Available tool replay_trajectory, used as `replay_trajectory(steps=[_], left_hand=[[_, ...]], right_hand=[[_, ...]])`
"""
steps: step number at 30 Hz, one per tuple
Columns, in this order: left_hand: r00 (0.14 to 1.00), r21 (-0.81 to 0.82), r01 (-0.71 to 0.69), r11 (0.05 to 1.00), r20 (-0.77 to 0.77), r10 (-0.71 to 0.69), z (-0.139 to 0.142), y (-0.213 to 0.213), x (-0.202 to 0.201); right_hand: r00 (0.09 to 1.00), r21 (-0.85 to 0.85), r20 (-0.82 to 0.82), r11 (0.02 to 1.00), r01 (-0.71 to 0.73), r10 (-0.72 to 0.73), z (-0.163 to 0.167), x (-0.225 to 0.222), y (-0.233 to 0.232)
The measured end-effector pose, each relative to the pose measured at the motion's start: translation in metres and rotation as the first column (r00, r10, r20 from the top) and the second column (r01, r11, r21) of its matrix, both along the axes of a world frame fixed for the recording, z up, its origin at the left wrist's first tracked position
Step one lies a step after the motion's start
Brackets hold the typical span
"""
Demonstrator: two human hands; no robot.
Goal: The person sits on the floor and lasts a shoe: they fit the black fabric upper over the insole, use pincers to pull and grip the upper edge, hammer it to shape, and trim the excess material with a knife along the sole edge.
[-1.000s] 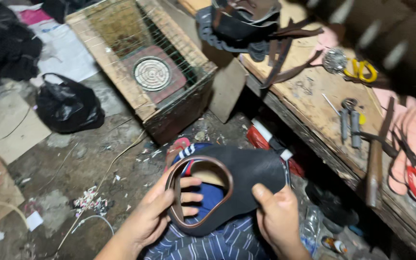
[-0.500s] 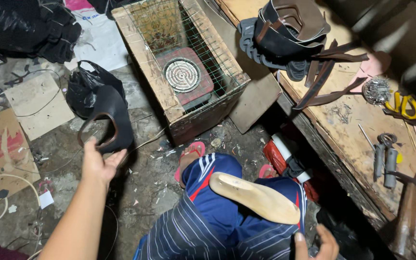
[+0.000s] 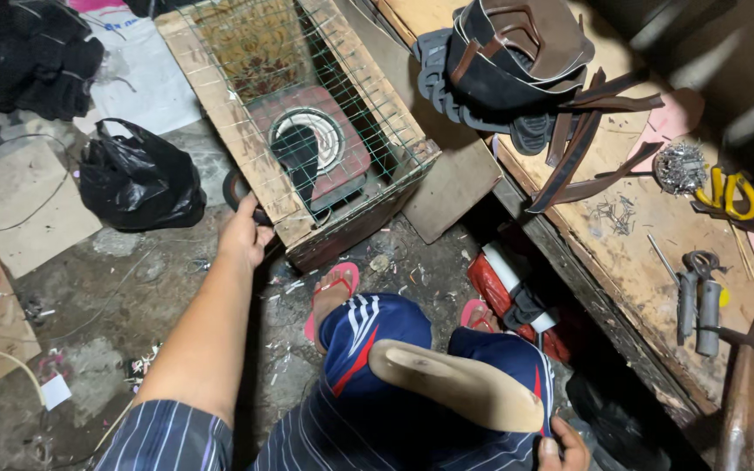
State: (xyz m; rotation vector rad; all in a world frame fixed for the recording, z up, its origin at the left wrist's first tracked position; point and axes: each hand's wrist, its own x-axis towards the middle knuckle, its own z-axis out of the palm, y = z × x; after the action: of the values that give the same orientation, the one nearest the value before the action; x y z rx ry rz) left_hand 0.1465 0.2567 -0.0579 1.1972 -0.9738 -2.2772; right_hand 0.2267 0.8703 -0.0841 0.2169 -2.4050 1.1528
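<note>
The left hand (image 3: 244,234) reaches out to the near left corner of the wire-mesh wooden box (image 3: 307,131), fingers curled around the edge of a black leather shoe upper (image 3: 294,161) that pokes into the box and lies over the round coil heater (image 3: 311,135) inside. Left of the box sits a black plastic bag (image 3: 140,181). Below the box, on the person's lap, a tan insole (image 3: 455,384) rests flat, and the right hand (image 3: 560,449) shows only at its lower right end, thumb against it; whether the fingers are closed cannot be told. Right of the box, a wooden workbench (image 3: 630,253) carries stacked shoe uppers (image 3: 517,61) and yellow-handled scissors (image 3: 730,192)
</note>
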Motion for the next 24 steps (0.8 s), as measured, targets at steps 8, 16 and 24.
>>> replay_trajectory(steps=[8,16,24], left_hand=[[0.979,0.0,-0.058,0.998,-0.194,0.057,-0.023,-0.006,-0.059],[0.971,-0.268,-0.237,0.934,-0.058,0.23,-0.034,0.006,-0.045],[0.969,-0.346,-0.223,0.912,0.024,0.246,-0.05,0.009,-0.032]], right_hand=[[0.999,0.052,0.008,0.997,-0.048,0.048,-0.015,-0.039,-0.022],[0.999,0.048,0.024,0.998,-0.045,0.044,-0.033,-0.024,-0.024],[0.997,0.096,0.041,0.993,-0.068,0.064,-0.041,-0.009,-0.007]])
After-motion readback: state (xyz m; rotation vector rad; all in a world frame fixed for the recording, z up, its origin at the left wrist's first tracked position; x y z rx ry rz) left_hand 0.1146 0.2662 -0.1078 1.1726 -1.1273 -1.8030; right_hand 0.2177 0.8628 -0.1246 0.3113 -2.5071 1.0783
